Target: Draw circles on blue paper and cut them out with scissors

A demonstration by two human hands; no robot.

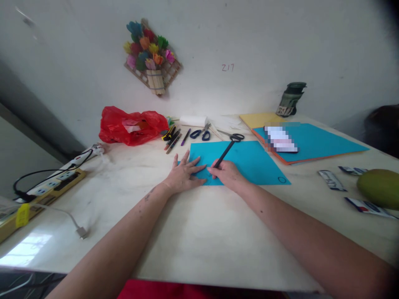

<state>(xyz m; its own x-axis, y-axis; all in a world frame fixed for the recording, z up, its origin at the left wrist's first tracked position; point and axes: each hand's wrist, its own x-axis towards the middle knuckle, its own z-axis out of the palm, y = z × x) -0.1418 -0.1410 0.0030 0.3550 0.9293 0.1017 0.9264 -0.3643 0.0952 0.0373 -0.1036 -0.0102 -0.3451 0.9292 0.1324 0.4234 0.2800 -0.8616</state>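
A blue sheet of paper (252, 162) lies on the pale table (199, 232), with a small dark circle (282, 180) drawn near its right corner. My left hand (186, 173) rests with fingers spread across the sheet's left edge. Just right of it, my right hand (227, 172) is closed round a black pen (224, 154), which slants up and away from me. The pen's tip is hidden by the fingers. Past the pen's upper end lie scissors with black handles (237, 137).
Behind the sheet are blue-handled scissors (200, 133), several markers (173, 141) and a red plastic bag (132, 126). A phone (281, 139) lies on stacked coloured paper (327, 143) at right, near a green bottle (291, 99) and a green fruit (380, 188). A power strip (46, 189) is at left.
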